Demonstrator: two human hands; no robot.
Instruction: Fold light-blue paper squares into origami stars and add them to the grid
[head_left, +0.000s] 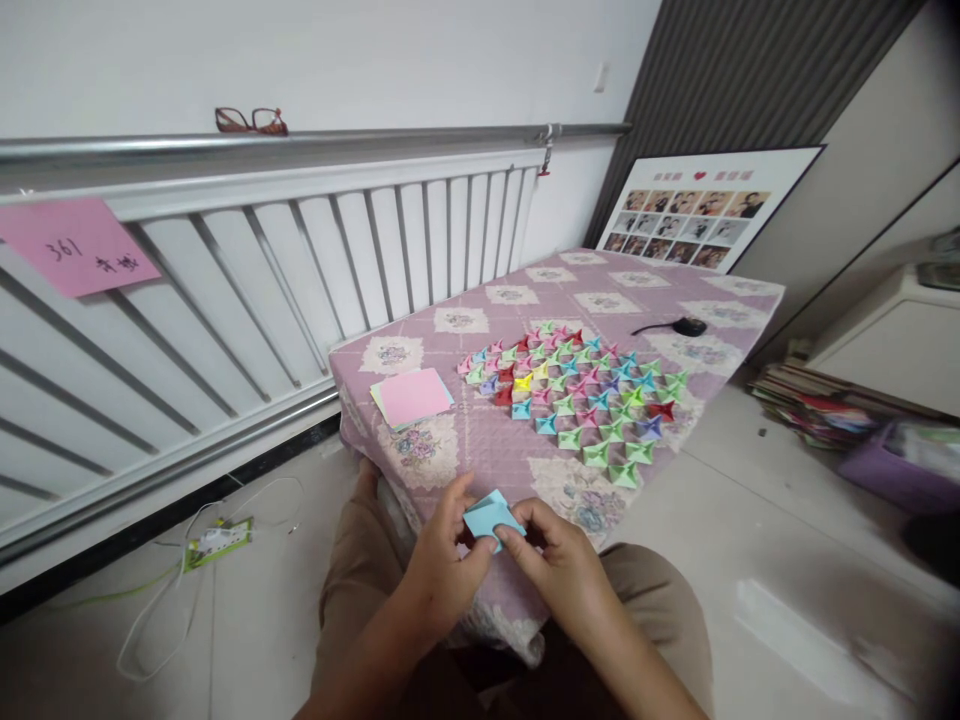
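A small folded piece of light blue paper (491, 514) is between my two hands, above the near edge of the table. My left hand (452, 550) grips its left side, thumb at the lower edge and fingers behind. On the right side, my right hand (551, 550) pinches the paper between thumb and curled fingers. Farther back on the cloth stand rows of folded paper pieces (570, 391) in green, pink, blue, red and yellow. To the left lies a stack of flat paper sheets (415, 397), with a pink one on top.
A purple floral tablecloth (495, 450) covers the table. A black object with a short cable (688, 327) lies at its far right. The white radiator (300, 260) runs along the left, with glasses (251, 121) on the pipe above. A power strip (217, 543) and cables lie on the floor.
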